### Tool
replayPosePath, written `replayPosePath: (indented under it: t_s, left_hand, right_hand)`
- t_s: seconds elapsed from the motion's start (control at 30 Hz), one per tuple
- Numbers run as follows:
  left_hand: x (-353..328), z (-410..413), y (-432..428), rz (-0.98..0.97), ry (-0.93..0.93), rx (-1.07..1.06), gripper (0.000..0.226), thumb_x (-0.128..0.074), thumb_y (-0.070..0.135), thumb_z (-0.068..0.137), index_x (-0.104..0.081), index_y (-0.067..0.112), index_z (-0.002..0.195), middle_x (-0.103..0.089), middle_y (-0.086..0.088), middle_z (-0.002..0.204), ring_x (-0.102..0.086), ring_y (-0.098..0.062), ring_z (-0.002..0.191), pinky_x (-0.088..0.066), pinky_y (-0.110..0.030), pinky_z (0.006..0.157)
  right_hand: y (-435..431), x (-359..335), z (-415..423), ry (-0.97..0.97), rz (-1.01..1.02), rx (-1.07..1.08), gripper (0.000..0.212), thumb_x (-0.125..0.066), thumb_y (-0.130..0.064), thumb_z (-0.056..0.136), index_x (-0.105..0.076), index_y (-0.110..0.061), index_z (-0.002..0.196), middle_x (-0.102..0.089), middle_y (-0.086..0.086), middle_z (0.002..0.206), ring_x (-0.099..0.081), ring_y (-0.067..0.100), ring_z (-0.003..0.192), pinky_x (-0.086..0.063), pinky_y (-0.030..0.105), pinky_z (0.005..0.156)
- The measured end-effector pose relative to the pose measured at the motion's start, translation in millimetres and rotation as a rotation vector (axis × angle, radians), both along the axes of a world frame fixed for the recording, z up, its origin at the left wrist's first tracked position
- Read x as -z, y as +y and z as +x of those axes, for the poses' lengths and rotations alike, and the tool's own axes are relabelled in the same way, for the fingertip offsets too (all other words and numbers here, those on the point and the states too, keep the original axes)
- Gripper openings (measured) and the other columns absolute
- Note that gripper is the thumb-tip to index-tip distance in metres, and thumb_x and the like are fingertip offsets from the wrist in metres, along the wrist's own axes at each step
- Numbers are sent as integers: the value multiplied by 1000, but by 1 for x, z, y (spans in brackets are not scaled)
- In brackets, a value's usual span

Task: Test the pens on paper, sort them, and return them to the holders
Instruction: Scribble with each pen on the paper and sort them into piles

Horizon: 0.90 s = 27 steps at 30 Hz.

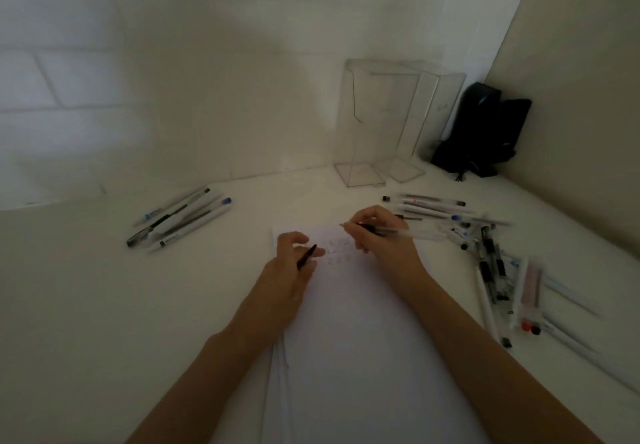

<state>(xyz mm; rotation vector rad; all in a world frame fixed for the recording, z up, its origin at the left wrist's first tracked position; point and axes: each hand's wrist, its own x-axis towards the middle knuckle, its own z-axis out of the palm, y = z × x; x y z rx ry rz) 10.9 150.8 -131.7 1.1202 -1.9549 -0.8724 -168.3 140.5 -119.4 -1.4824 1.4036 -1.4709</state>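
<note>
Clear pen [417, 234] in curled right hand [382, 247]

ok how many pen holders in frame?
2. The left holder stands at the back of the table; the right holder stands beside it, partly overlapped by it, next to the black object. None seems hidden.
</note>
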Motion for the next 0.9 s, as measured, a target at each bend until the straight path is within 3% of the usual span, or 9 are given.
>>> replayPosePath:
  t_s: [0.1,0.2,0.27,0.4,0.6,0.8,0.9]
  left_hand:
    - [-2,8,-3,18,107,-68,23,-61,20,87,-40,29,89,-67,7,105,-61,7,82,-46,-8,72]
    - [-3,11,-4,0,116,-137,21,-67,26,82,-47,30,84,-70,6,92,-65,-8,79,-53,-30,74]
    - [-5,10,-2,-31,94,-116,21,-65,24,84,-46,32,84,-69,9,89,-63,-6,76,-51,-23,69]
    - [-11,9,3,-79,104,-74,23,-63,20,85,-44,32,86,-65,17,88,-59,2,76,-41,-8,63]
    - [-10,7,8,-115,98,11,17,-56,21,90,-44,33,89,-68,4,88,-60,-5,75,-42,-10,66]
    - [-12,8,15,-119,26,73,19,-44,15,95,-42,32,86,-60,15,75,-54,2,67,-39,-8,62]
    - [-13,9,14,-128,17,76,20,-44,15,96,-42,32,87,-61,14,76,-55,0,67,-38,-8,62]
  right_hand:
    - [1,-8,5,-272,6,-148,33,-39,-18,99,-64,-1,87,-65,8,64,-55,15,56,-42,21,53]
    - [4,-17,12,-396,14,-177,30,-37,-6,97,-47,-7,70,-56,10,50,-47,20,44,-35,24,45]
    - [5,-20,17,-391,18,-177,34,-41,-5,96,-36,-12,63,-48,5,45,-41,18,38,-27,26,43]
    - [6,-18,21,-297,3,-144,39,-47,-9,96,-37,-16,59,-41,2,43,-30,17,41,-22,28,45]
    - [15,-21,32,-188,34,-171,35,-56,-14,92,-39,-10,62,-41,1,42,-32,12,39,-26,20,43]
    - [15,-12,42,-256,33,-154,39,-51,-2,92,-32,-13,60,-32,6,47,-32,14,40,-27,26,45]
    - [17,-13,42,-240,35,-178,35,-53,-12,94,-36,-12,63,-38,5,46,-34,14,42,-29,26,47]
